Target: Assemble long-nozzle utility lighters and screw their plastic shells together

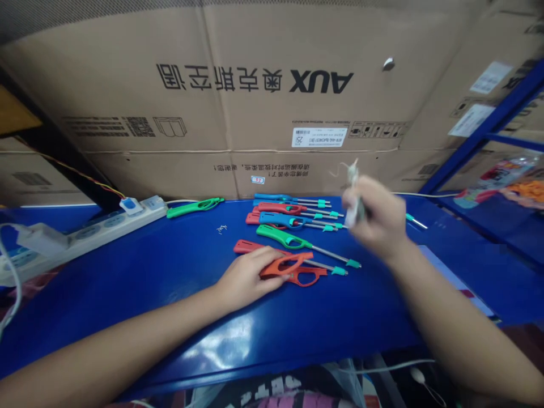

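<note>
The left grip (250, 279) is closed around an orange handle shell (272, 266), over the worktop (170, 272). This shell looks light and stiff, perhaps slippery; its solid body seems safer to hold than the thin loop. The right grip (379, 218) pinches a blurred, wired part (353, 174).
</note>
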The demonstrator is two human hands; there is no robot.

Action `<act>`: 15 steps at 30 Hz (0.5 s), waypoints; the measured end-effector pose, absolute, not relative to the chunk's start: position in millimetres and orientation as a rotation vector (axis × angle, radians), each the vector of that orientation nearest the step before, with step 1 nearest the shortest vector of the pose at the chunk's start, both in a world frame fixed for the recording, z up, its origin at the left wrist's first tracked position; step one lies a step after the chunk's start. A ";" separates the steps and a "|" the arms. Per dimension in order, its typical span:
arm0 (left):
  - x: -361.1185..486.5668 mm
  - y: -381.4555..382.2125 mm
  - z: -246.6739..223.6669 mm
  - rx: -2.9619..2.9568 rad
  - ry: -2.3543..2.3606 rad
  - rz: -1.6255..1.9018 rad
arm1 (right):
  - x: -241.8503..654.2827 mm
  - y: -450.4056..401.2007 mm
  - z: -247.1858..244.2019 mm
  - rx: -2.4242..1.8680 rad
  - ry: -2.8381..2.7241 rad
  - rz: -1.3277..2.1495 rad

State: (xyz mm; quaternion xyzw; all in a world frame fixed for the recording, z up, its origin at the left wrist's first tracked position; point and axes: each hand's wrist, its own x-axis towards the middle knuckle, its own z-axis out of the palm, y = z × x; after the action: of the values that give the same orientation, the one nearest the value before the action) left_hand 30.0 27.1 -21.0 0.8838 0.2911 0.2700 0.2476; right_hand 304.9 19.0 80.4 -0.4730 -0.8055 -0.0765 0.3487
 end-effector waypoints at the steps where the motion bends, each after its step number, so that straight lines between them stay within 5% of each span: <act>1: 30.3 26.1 -21.1 2.454 0.760 0.689 | 322.2 34.1 86.6 -1.449 -1.964 -0.272; 4: 30.6 23.5 -20.6 2.568 0.681 0.534 | 370.9 78.5 86.5 -2.164 -1.924 -0.122; 15: 17.2 16.0 19.0 2.726 0.820 0.113 | 449.3 116.3 14.3 -2.596 -1.847 -0.006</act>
State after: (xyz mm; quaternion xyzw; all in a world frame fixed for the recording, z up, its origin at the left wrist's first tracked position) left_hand 17.2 16.0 19.0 0.9466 0.2849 0.0394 0.1457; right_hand 449.3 116.3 14.3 -0.8146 -0.5796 -0.0019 -0.0222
